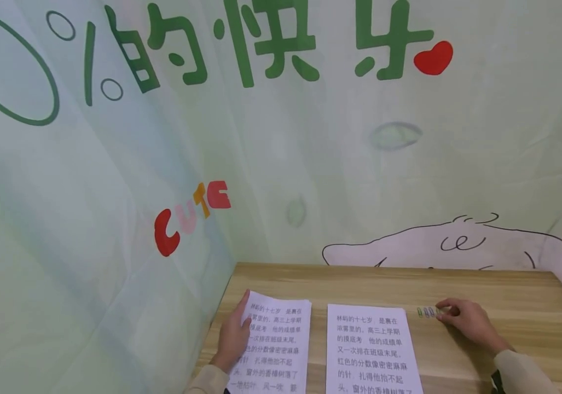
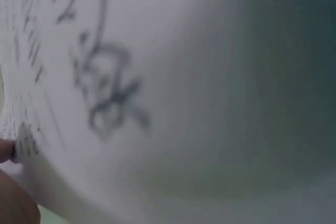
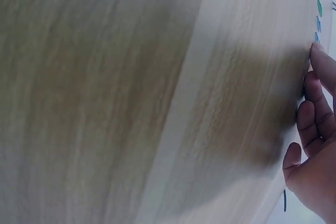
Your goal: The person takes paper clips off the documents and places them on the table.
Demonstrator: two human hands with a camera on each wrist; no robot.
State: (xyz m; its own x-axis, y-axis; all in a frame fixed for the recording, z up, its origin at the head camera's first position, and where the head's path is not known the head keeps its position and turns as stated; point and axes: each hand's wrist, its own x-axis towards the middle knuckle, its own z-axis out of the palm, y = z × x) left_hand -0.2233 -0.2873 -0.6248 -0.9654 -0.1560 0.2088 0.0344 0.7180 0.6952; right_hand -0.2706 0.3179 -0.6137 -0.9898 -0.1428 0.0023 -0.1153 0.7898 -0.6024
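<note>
At the left, my left hand (image 1: 233, 339) grips the left edge of a stack of printed sheets (image 1: 276, 345), thumb on top. In the left wrist view the thumb (image 2: 6, 150) presses on the printed page (image 2: 157, 66), which bulges close to the camera. My right hand (image 1: 473, 322) is at the right end of a short row of small paper clips (image 1: 426, 312), thumb and forefinger pinching the end clip, which is mostly hidden by the fingertips. Green and blue clips (image 3: 318, 23) show beyond the fingers in the right wrist view.
A second stack of printed sheets (image 1: 371, 350) lies on the wooden table (image 1: 281, 276) between the hands. Behind and to the left hangs a pale green printed curtain (image 1: 271, 153), close along the table's edges.
</note>
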